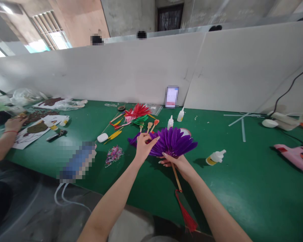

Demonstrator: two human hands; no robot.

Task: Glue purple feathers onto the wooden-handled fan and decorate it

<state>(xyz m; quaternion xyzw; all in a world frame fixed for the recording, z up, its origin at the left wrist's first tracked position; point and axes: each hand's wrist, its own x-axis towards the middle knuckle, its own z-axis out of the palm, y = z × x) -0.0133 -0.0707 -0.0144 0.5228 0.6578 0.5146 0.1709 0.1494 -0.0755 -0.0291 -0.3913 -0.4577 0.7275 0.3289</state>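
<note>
A fan of purple feathers (175, 143) spreads out above the table's middle, with a thin wooden handle (176, 177) and a red tassel (187, 215) hanging from the handle's lower end. My right hand (178, 164) is closed round the base of the fan, where the handle begins. At the fan's left edge is my left hand (144, 146), its thumb and fingertips pinched at a purple feather. More purple feathers (133, 139) lie just left of that hand, partly hidden by it.
Red and green feathers (138, 114), yellow feathers (114, 136) and wooden sticks lie behind my left hand. White glue bottles (216, 157), a pink glue gun (294, 157) and a propped phone (172, 96) stand or lie around. A co-worker's hand (13, 124) is at the far left.
</note>
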